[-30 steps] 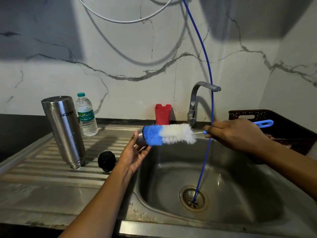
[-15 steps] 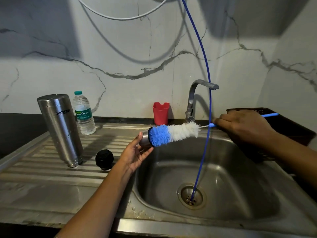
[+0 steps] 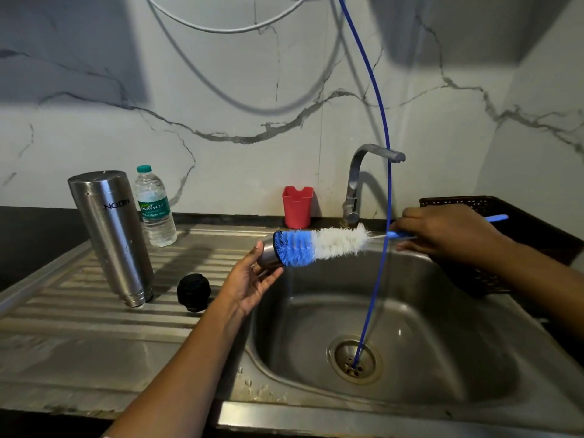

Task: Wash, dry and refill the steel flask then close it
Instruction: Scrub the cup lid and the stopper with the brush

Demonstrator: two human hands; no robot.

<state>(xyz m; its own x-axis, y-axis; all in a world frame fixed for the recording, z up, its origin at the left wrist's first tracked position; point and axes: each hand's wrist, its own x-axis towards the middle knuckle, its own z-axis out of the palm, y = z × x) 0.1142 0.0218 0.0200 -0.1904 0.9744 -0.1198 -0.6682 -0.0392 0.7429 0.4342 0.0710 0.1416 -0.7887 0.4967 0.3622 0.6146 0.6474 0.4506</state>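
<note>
Red cup (image 3: 297,207) stands just left of tap (image 3: 354,184). Blue hose (image 3: 391,191) hangs past tap spout. Dark basket (image 3: 458,202) sits right of tap.

Two bare forearms, bare left hand (image 3: 252,281), bare right hand (image 3: 450,232), slender fingers

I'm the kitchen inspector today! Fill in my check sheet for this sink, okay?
Surface: steel draining board beside the sink.
Job's things: steel flask stands mouth-down; black stopper beside it; water bottle behind.
Clutter: red cup by the wall.
Hands: left hand holds steel cap; right hand grips brush, tip inside cap.
Cables: blue hose drops into the sink; white cable loops overhead.
Surroundings: tap, dark basket, marble wall.
</note>
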